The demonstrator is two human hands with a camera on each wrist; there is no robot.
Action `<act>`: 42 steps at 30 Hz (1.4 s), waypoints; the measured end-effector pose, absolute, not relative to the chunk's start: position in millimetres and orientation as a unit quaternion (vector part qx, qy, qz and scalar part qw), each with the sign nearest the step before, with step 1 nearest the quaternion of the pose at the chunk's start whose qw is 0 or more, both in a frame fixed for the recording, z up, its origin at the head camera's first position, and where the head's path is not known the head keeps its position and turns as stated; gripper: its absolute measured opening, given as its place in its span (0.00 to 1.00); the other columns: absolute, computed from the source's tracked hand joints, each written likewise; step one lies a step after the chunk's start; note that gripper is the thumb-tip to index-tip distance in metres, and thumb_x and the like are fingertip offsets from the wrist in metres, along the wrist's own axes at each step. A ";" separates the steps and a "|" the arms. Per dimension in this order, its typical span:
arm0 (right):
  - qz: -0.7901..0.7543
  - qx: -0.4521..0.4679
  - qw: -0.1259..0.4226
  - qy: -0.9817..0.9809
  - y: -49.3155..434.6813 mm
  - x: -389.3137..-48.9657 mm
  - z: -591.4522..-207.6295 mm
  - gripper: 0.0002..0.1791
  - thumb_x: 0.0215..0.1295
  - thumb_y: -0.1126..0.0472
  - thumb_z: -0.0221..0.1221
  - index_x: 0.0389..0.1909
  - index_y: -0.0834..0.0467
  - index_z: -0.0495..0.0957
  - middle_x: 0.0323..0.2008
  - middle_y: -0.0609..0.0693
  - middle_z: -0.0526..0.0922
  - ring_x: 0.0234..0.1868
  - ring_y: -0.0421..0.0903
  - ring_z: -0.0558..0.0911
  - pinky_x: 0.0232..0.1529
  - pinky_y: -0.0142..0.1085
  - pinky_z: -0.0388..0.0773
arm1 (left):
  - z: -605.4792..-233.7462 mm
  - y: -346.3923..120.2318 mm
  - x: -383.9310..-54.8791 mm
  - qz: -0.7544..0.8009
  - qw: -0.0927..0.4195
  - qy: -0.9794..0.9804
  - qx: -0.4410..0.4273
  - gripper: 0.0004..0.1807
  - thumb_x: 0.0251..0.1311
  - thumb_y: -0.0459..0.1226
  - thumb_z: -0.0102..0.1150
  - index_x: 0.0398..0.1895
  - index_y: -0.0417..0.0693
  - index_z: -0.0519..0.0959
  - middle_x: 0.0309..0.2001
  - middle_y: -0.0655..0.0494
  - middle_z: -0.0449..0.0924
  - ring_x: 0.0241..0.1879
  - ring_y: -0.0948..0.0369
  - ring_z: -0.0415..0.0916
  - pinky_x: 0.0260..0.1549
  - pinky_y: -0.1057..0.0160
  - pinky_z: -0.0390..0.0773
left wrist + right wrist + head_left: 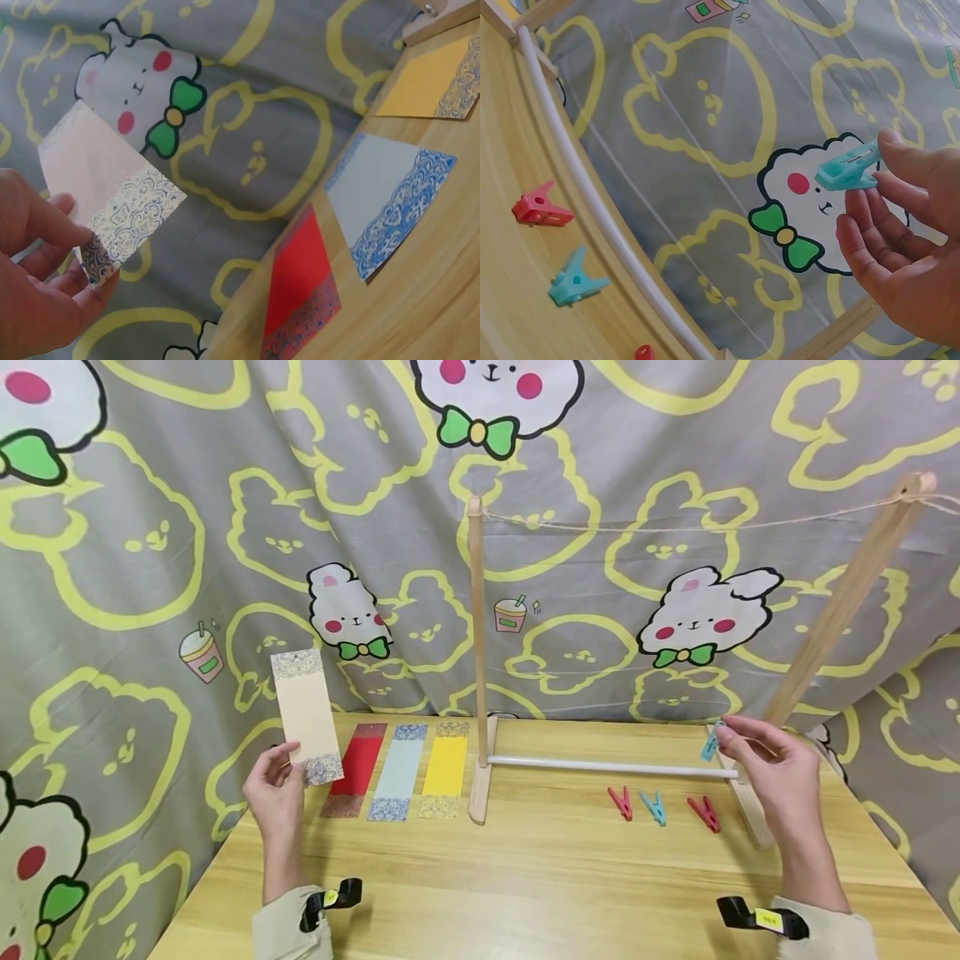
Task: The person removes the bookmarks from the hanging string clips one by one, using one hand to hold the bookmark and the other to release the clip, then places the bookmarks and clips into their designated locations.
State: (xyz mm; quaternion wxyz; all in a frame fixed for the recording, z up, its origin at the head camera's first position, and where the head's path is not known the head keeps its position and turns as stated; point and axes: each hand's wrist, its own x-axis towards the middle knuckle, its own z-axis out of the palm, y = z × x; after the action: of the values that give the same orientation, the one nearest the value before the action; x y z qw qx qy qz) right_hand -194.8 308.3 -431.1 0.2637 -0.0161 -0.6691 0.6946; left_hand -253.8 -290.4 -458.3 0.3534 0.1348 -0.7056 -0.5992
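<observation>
My left hand (277, 789) pinches a cream bookmark (306, 710) by its lower, lace-patterned end and holds it tilted above the table. In the left wrist view the bookmark's patterned end (135, 214) lies between thumb and fingers. A teal clothespin (847, 166) is pinched between the thumb and fingers of my right hand (780, 768), above the table near the right post. Beside the left hand lie a red bookmark (358, 770), a pale blue bookmark (399, 772) and a yellow bookmark (446, 770).
A wooden stand with a left post (478, 635), right post (840, 602), white bar (607, 766) and string (660, 530) stands at the back. Before it lie a red clothespin (621, 803), a teal clothespin (653, 807) and another red clothespin (704, 813). Behind hangs a patterned curtain (420, 527).
</observation>
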 end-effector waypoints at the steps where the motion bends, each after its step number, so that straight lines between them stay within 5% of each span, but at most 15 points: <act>1: 0.699 -0.015 0.261 -0.665 307.8 -195.0 -431.3 0.15 0.64 0.73 0.67 0.51 0.71 0.83 0.39 0.43 0.89 0.34 0.36 0.88 0.41 0.22 0.82 | -459.1 -291.0 -253.9 -0.601 0.352 -0.704 0.136 0.18 0.59 0.16 0.53 0.51 0.29 0.81 0.49 0.43 0.84 0.41 0.66 0.78 0.41 0.79 0.77; 8: 0.701 -0.012 0.239 -0.672 306.1 -194.4 -434.3 0.17 0.65 0.71 0.67 0.54 0.69 0.82 0.43 0.42 0.89 0.37 0.36 0.88 0.43 0.21 0.80 | -464.3 -293.5 -253.9 -0.616 0.346 -0.694 0.140 0.17 0.60 0.16 0.53 0.52 0.27 0.80 0.48 0.54 0.82 0.45 0.66 0.78 0.44 0.79 0.77; 18: 0.716 -0.010 0.215 -0.664 303.4 -195.5 -439.2 0.17 0.65 0.70 0.67 0.54 0.68 0.82 0.44 0.42 0.89 0.38 0.35 0.88 0.44 0.23 0.81 | -471.1 -296.6 -255.0 -0.604 0.342 -0.699 0.173 0.19 0.61 0.15 0.49 0.53 0.29 0.81 0.61 0.39 0.78 0.47 0.67 0.76 0.43 0.80 0.75; 34: 0.655 -0.005 0.203 -0.728 293.6 -201.5 -441.9 0.18 0.67 0.65 0.68 0.55 0.68 0.81 0.45 0.39 0.86 0.39 0.34 0.88 0.46 0.20 0.79 | -480.4 -306.5 -259.7 -0.672 0.384 -0.607 0.182 0.19 0.54 0.13 0.51 0.50 0.22 0.79 0.38 0.64 0.83 0.33 0.70 0.80 0.35 0.80 0.79; 42: 0.604 -0.017 0.198 -0.772 286.5 -204.9 -442.8 0.21 0.67 0.61 0.68 0.57 0.68 0.80 0.44 0.35 0.86 0.39 0.32 0.86 0.45 0.19 0.78 | -485.0 -314.0 -259.2 -0.647 0.369 -0.630 0.222 0.21 0.56 0.15 0.50 0.52 0.27 0.81 0.38 0.67 0.81 0.35 0.69 0.78 0.34 0.81 0.76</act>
State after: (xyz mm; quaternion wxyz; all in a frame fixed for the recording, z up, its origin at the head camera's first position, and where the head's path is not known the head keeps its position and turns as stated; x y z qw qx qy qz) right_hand -204.9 286.5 -442.8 0.1983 -0.0165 -0.7719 0.6038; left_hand -259.2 -314.0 -485.0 0.3688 0.2221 -0.6295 -0.6468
